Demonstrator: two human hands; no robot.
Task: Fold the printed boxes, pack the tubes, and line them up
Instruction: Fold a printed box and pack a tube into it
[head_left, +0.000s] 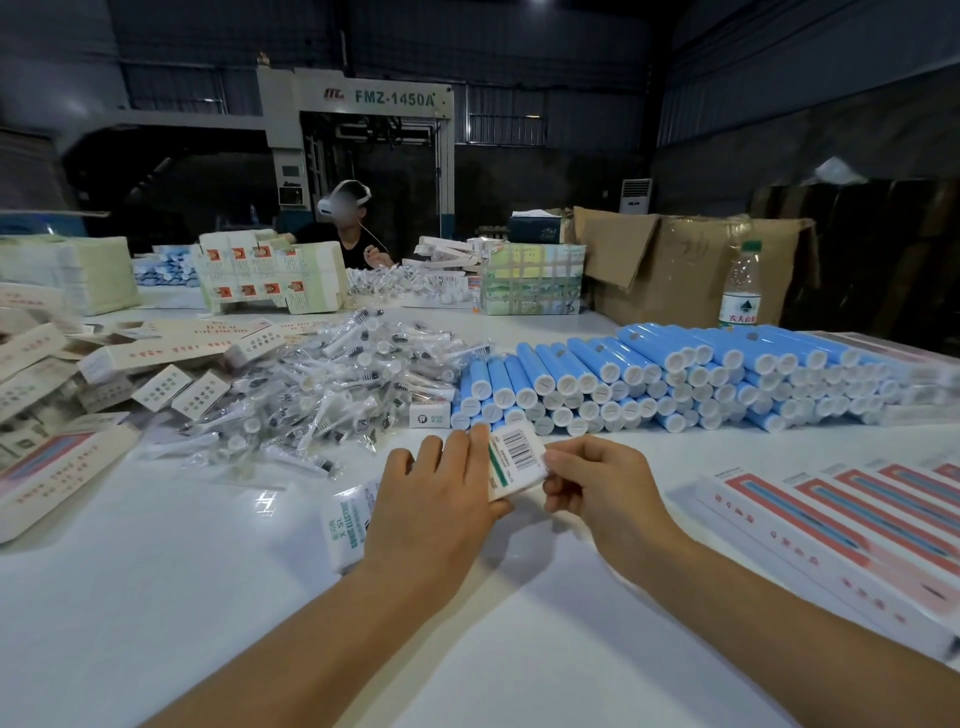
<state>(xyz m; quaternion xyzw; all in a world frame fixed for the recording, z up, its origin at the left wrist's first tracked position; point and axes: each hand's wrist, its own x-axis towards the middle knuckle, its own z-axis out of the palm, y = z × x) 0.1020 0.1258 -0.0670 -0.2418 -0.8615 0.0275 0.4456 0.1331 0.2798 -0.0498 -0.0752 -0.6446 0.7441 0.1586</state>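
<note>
Head view: L hand and R hand both grip one printed box, held just above the table at centre. L fingers curl over box's left side; R thumb and fingers pinch its right edge, barcode face up. Box's lower end shows left of L wrist. Blue tubes are stacked in rows behind the hands. Bagged brush heads are piled at left-centre. Flat boxes lie in a row at right. Bottle stands upright beyond the tubes.

Bare table near; blue tubes and bagged brush heads block beyond.
</note>
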